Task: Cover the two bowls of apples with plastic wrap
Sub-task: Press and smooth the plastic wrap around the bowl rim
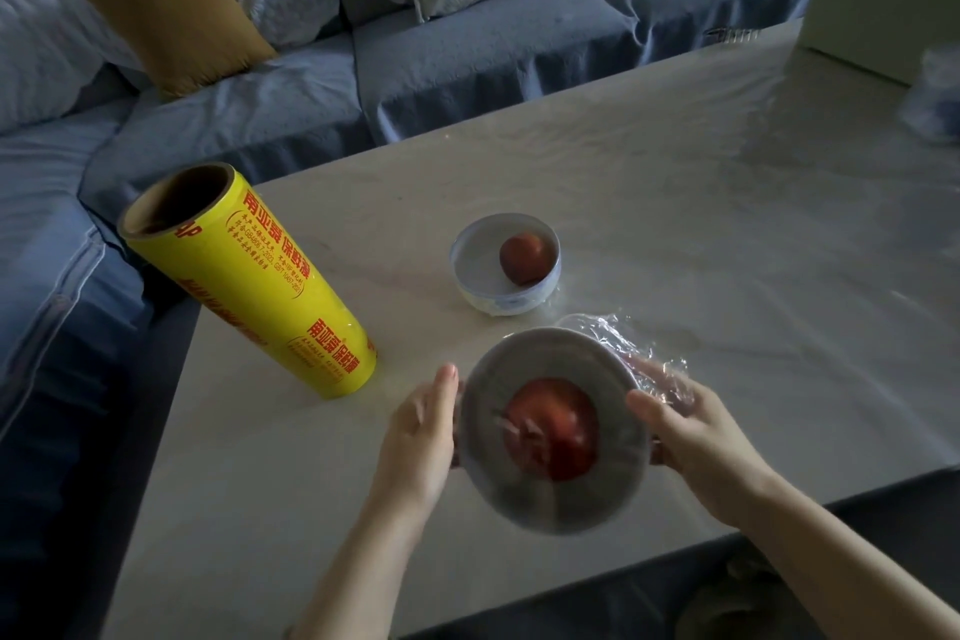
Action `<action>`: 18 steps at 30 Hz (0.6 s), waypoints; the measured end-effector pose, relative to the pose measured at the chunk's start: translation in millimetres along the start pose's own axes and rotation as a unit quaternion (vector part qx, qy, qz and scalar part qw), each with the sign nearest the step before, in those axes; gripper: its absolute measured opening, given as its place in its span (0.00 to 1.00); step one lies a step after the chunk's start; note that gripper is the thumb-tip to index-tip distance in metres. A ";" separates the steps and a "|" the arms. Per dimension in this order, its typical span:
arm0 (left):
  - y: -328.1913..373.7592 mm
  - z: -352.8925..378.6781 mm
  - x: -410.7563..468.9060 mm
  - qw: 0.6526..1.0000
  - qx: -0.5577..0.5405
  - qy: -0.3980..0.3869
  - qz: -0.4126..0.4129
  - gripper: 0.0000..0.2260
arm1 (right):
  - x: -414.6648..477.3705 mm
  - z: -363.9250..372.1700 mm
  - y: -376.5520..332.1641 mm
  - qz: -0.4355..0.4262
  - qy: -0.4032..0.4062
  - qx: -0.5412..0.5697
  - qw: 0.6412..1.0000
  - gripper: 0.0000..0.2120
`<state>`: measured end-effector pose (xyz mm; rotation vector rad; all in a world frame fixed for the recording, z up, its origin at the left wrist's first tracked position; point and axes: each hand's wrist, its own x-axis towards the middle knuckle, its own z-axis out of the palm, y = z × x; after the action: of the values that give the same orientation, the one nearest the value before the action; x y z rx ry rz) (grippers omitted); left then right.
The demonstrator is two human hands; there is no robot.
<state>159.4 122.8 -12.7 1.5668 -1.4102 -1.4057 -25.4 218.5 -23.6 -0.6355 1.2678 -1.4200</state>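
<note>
A near bowl (493,478) holding a red apple (553,429) is lifted above the table between both hands, with film stretched over its top. My left hand (421,437) is against its left side, fingers under the bowl. My right hand (691,437) holds the right side, with crumpled plastic wrap (631,351) bunched over its fingers. A second white bowl (480,296) with a red apple (524,257) stands farther back on the table, film tight over its rim. The yellow roll of plastic wrap (249,276) stands tilted at the left.
The pale table (675,224) stretches back and right; its left edge borders a blue sofa (467,62) with a mustard cushion (176,10). A white box (878,0) and a crumpled clear bag (937,94) sit at the far right corner.
</note>
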 end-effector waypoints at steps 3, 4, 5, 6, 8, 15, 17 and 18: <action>21.5 -3.4 -2.0 0.991 0.005 -0.132 0.004 0.22 | -6.4 -0.4 -8.3 -0.038 -0.030 -0.053 0.997 0.20; 25.6 -1.9 -4.9 0.986 0.020 -0.165 0.015 0.24 | -8.3 0.9 -9.8 -0.046 -0.046 -0.066 0.996 0.20; 28.2 0.3 -8.6 0.982 0.032 -0.182 0.032 0.25 | -10.2 2.6 -11.3 -0.051 -0.062 -0.074 0.994 0.21; 28.8 2.5 -11.4 0.981 0.040 -0.185 0.052 0.26 | -10.9 3.3 -11.8 -0.054 -0.077 -0.079 0.992 0.22; 25.9 5.1 -14.4 0.982 0.035 -0.163 0.093 0.30 | -11.5 2.9 -13.3 -0.052 -0.101 -0.087 0.990 0.25; 15.2 4.5 -27.6 0.984 0.011 -0.080 0.159 0.12 | -3.7 -2.0 -41.3 0.015 -0.179 -0.169 0.969 0.34; 15.1 2.8 -30.7 0.981 0.042 -0.090 0.168 0.13 | 2.3 3.5 -52.2 0.000 -0.161 -0.211 0.964 0.27; 14.2 1.9 -31.5 0.979 0.048 -0.095 0.172 0.16 | 5.1 6.9 -56.6 -0.003 -0.153 -0.226 0.962 0.23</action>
<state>157.1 149.3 9.5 1.1932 -1.7872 -1.3167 -40.8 203.2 29.4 -1.1224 1.3432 -0.9862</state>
